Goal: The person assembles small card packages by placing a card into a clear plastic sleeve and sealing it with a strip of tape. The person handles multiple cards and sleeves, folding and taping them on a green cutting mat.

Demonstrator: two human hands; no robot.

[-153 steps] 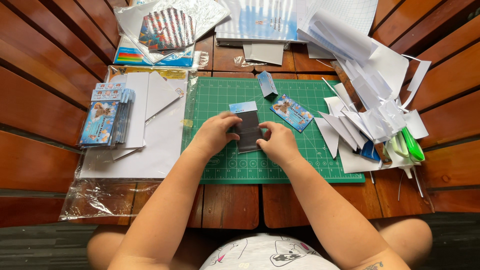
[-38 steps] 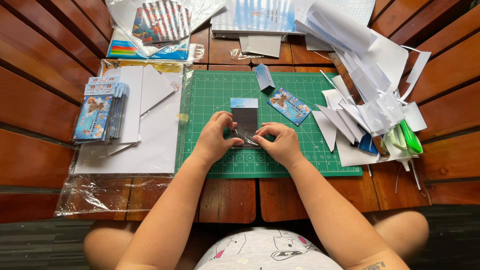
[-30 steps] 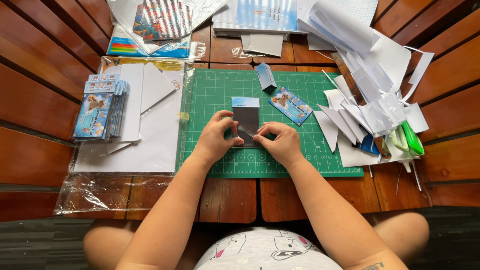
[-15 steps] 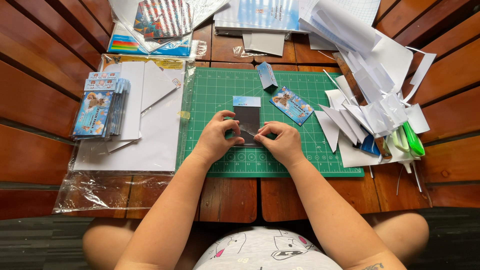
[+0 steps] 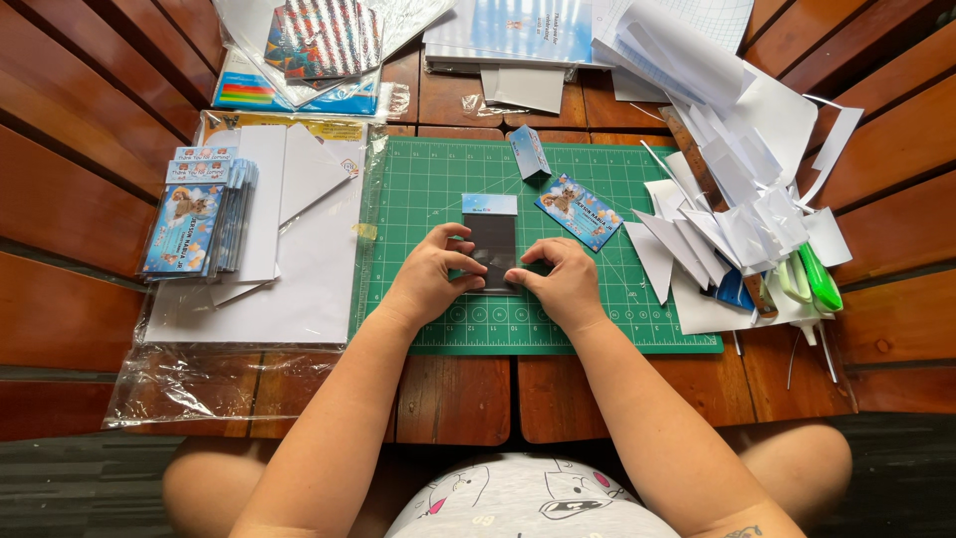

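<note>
A small dark packet (image 5: 492, 237) with a light blue header strip lies flat on the green cutting mat (image 5: 428, 189). My left hand (image 5: 430, 277) presses its left lower edge with thumb and fingers. My right hand (image 5: 564, 284) pinches its right lower corner. Both hands rest on the mat and cover the packet's bottom end. A printed blue card (image 5: 579, 211) lies on the mat just right of the packet. A small folded blue card (image 5: 528, 152) stands further back.
A stack of blue printed packets (image 5: 197, 213) sits on white sheets in a clear bag (image 5: 289, 279) at left. Cut white paper scraps (image 5: 742, 189) pile up at right, with green-handled scissors (image 5: 815, 279). Coloured paper packs (image 5: 309, 50) lie at the back on the wooden slat table (image 5: 60, 199).
My hands have stayed on the dark packet, shifting only slightly along its lower edge. Five seconds ago they held it a little lower on the mat.
</note>
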